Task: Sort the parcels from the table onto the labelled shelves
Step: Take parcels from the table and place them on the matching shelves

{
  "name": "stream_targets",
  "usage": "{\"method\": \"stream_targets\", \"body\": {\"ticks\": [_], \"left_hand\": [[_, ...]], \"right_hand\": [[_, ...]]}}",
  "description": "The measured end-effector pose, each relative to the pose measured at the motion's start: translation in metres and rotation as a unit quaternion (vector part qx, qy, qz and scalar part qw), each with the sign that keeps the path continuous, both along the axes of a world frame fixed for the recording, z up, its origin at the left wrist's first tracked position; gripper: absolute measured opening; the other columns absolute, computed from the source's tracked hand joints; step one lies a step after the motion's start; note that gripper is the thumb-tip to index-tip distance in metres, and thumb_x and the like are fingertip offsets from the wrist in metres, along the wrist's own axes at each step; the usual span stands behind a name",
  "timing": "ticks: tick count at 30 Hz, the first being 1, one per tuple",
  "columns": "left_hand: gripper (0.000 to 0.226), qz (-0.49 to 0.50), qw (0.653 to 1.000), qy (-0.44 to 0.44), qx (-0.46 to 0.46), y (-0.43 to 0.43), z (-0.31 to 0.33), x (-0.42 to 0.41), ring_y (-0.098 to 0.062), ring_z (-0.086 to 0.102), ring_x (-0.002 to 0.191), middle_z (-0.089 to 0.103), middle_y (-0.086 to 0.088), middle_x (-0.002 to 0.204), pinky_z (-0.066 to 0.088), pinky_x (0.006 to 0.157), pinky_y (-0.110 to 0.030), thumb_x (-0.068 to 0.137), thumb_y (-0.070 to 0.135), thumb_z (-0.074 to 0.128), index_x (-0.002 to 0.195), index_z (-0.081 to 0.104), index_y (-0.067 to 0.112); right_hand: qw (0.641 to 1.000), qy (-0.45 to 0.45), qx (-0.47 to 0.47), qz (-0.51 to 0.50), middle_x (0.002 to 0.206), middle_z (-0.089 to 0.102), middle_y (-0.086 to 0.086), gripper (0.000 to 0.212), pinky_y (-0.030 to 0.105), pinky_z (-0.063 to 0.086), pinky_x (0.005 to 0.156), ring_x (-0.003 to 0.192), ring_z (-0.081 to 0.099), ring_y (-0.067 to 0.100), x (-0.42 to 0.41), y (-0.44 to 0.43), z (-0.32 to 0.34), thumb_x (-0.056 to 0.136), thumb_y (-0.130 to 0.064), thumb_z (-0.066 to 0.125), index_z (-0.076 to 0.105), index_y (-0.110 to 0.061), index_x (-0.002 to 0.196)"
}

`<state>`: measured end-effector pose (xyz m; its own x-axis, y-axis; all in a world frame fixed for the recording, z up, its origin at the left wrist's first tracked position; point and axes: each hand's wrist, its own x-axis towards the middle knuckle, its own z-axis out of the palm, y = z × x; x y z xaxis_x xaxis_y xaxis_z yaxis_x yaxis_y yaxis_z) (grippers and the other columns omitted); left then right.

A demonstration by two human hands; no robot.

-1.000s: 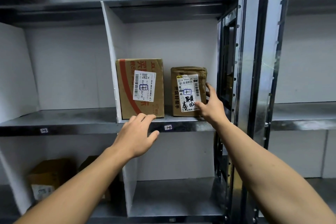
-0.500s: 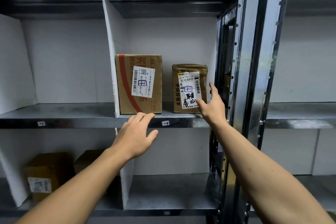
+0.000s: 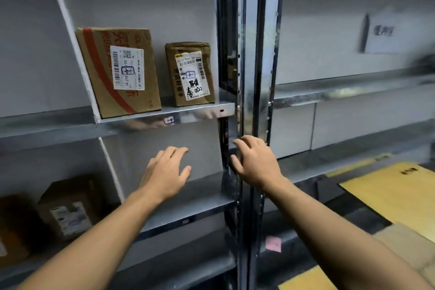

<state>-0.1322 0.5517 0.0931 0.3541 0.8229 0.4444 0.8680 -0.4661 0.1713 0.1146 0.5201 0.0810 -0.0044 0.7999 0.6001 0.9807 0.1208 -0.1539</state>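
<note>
Hands empty, left hand (image 3: 166, 172) and right hand (image 3: 255, 162) loosely spread below two shelved parcels (image 3: 190, 74)

Two cardboard parcels stand upright on the labelled shelf (image 3: 200, 112), left of the steel upright (image 3: 249, 77): a small taped parcel (image 3: 190, 75) near it and a larger red-striped parcel (image 3: 122, 73) farther left, the two apart. Lower down, both hands hold nothing, fingers loosely spread: the right hand (image 3: 255, 160) in front of the upright, the left hand (image 3: 164, 172) just left of it.

Two labelled parcels (image 3: 118, 70) (image 3: 190, 74), two hands (image 3: 164, 172) (image 3: 255, 162), two blurred boxes (image 3: 68, 207) (image 3: 11, 242)
</note>
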Motion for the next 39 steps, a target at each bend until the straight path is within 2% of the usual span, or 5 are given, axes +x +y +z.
{"method": "stream_targets", "body": {"ticks": [4, 11, 15, 31, 39], "left_hand": [[0.047, -0.065, 0.997, 0.027, -0.012, -0.025, -0.018, 0.021, -0.024, 0.046, 0.121, 0.049, 0.001, 0.136, 0.036, 0.099, -0.040, 0.094, 0.039, 0.051, 0.138, 0.044, 0.024], [0.048, -0.213, 0.974, 0.055, -0.050, -0.097, -0.063, 0.093, -0.026, 0.048, 0.119, 0.052, 0.000, 0.133, 0.038, 0.098, -0.042, 0.092, 0.040, 0.052, 0.137, 0.046, 0.024], [0.047, -0.295, 0.951, 0.063, -0.073, -0.148, -0.083, 0.145, -0.022, 0.045, 0.122, 0.049, 0.003, 0.136, 0.036, 0.101, -0.039, 0.094, 0.042, 0.049, 0.138, 0.043, 0.026], [0.050, -0.531, 0.832, 0.062, -0.151, -0.412, -0.117, 0.372, -0.015, 0.042, 0.127, 0.044, 0.006, 0.142, 0.040, 0.106, -0.037, 0.094, 0.044, 0.051, 0.141, 0.038, 0.032], [0.048, -0.516, 0.845, 0.118, -0.079, -0.485, -0.171, 0.422, -0.017, 0.037, 0.127, 0.046, 0.007, 0.136, 0.029, 0.109, -0.038, 0.094, 0.051, 0.040, 0.138, 0.037, 0.033]], "right_hand": [[0.992, -0.053, -0.090, -0.077, 0.121, 0.058, 0.008, 0.048, 0.043, 0.051, 0.087, 0.113, 0.055, 0.032, 0.010, -0.063, -0.028, 0.089, -0.048, 0.041, 0.056, -0.019, 0.124], [0.951, -0.043, -0.206, -0.227, 0.139, 0.050, 0.007, 0.049, 0.043, 0.041, 0.103, 0.129, 0.046, 0.031, 0.045, -0.209, -0.078, 0.098, -0.051, 0.040, 0.044, -0.024, 0.139], [0.923, -0.022, -0.229, -0.310, 0.139, 0.051, 0.005, 0.047, 0.043, 0.043, 0.100, 0.125, 0.049, 0.030, 0.069, -0.295, -0.086, 0.098, -0.052, 0.039, 0.044, -0.027, 0.137], [0.773, 0.197, -0.181, -0.575, 0.144, 0.044, 0.002, 0.051, 0.045, 0.040, 0.104, 0.132, 0.042, 0.027, 0.199, -0.583, -0.128, 0.098, -0.048, 0.045, 0.043, -0.026, 0.143], [0.751, 0.329, -0.129, -0.558, 0.151, 0.026, -0.001, 0.049, 0.044, 0.044, 0.102, 0.132, 0.036, 0.025, 0.235, -0.629, -0.176, 0.096, -0.054, 0.048, 0.040, -0.034, 0.140]]}}
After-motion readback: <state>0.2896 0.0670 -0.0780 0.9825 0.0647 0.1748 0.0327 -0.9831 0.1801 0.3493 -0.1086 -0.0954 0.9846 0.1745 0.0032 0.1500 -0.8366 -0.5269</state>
